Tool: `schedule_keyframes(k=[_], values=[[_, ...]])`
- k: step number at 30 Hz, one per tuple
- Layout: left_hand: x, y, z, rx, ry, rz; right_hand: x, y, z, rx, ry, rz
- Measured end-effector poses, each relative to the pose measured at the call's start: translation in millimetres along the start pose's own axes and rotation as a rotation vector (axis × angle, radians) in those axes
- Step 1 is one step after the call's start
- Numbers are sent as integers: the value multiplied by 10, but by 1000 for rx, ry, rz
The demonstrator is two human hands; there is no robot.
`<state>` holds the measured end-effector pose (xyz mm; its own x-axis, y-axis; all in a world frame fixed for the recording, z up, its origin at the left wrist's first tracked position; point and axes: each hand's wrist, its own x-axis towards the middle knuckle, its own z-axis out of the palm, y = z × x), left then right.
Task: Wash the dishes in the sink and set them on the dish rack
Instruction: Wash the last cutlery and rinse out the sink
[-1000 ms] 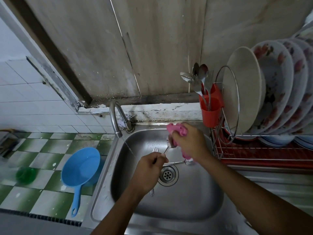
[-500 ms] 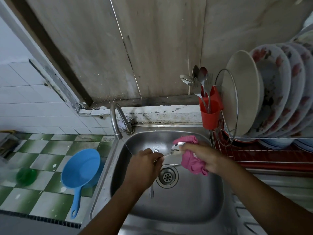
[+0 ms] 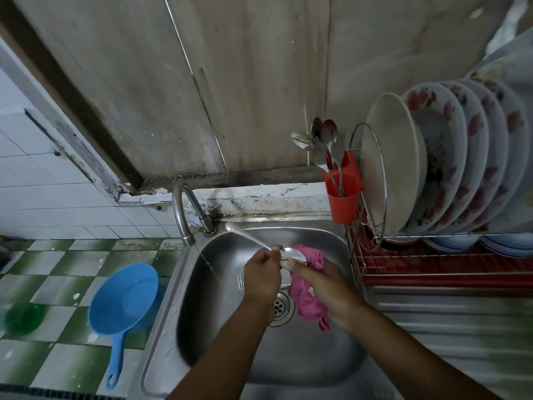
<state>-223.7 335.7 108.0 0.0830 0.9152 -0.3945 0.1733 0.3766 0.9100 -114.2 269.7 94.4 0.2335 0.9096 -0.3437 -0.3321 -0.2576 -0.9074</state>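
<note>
Steel sink (image 3: 302, 356): basin lies below both hands; the left wrist partly hides the drain.
Left hand (image 3: 261, 274): fingers curled tight round cutlery handles, over the basin.
Spoon (image 3: 292, 253): bowl sticks out right of the left fist, against the cloth.
Fork (image 3: 240, 280): tines show at the fist's left edge.
Right hand (image 3: 328, 287): clamped on the pink cloth (image 3: 307, 298), thumb pressing the spoon bowl.
Tap (image 3: 181, 215): thin stream falls just left of the left hand.
Dish rack (image 3: 432, 267): right of the sink, with plates (image 3: 438, 157) upright in a row and a red cup (image 3: 344, 200) of cutlery at its left end.
Blue scoop (image 3: 124, 298): on the checked counter left of the sink.
</note>
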Motion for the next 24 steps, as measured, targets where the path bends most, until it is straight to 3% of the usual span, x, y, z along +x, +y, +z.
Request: schedule_keyframes(k=[3, 6, 9, 13, 15, 17, 21, 24], values=[[116, 123, -110, -32, -104, -68, -45, -4, -63, -28, -50, 16], [135, 181, -260, 20, -140, -34, 25, -110, -160, -78, 122, -70], [39, 133, -305, 144, -189, 72, 141, -247, -104, -416, 222, -349], [-93, 118, -270, 429, -328, 257, 209, -268, 119, -820, 70, -597], [-126, 115, -316, 507, -320, 308, 360, -216, 126, -1049, 172, -678], [-132, 117, -367, 513, -307, 319, 435, -216, 141, -1074, 326, -649], [-106, 121, -487, 508, -283, 350, 380, -122, 304, -899, 98, -601], [-156, 88, -532, 475, -280, 309, 529, -175, 235, -908, 239, -565]])
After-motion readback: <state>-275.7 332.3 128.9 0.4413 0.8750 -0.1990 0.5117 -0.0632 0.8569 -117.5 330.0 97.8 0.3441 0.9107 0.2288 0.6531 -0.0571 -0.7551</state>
